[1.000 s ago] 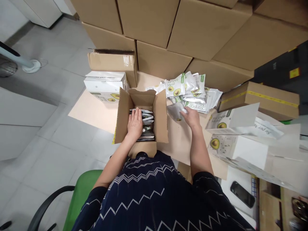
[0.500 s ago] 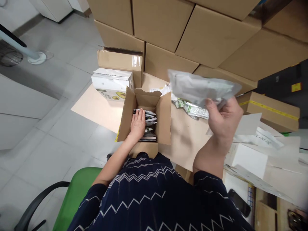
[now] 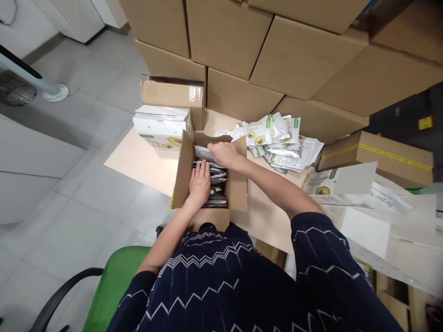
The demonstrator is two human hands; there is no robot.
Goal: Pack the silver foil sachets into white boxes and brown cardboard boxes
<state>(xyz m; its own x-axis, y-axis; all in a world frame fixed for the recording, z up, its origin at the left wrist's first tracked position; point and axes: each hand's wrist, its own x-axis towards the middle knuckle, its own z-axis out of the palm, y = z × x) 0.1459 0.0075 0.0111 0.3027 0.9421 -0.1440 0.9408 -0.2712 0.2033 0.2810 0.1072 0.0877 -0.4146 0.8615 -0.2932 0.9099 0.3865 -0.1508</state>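
An upright cardboard box (image 3: 237,180) with its flaps spread stands at the table's near edge. Several sachets (image 3: 218,176) are packed on edge inside it. My left hand (image 3: 200,183) lies with fingers stretched along the box's left inner side, touching the packed sachets. At the far end of the box, my right hand (image 3: 223,154) grips the top of a silvery-white sachet (image 3: 203,153) that is partly down inside. A pile of white sachets (image 3: 282,140) with avocado pictures lies on the table to the right of the box.
Large cardboard cartons (image 3: 238,41) are stacked behind the table (image 3: 138,161). A white printed carton (image 3: 161,127) and an open brown box (image 3: 173,94) stand at left. To the right are a yellow-taped box (image 3: 380,154) and white cartons (image 3: 363,228). A green chair (image 3: 116,281) is at lower left.
My right hand has moved left and down from above the sachet pile, bringing the sachet into the far end of the box. My left hand has stayed in the box.
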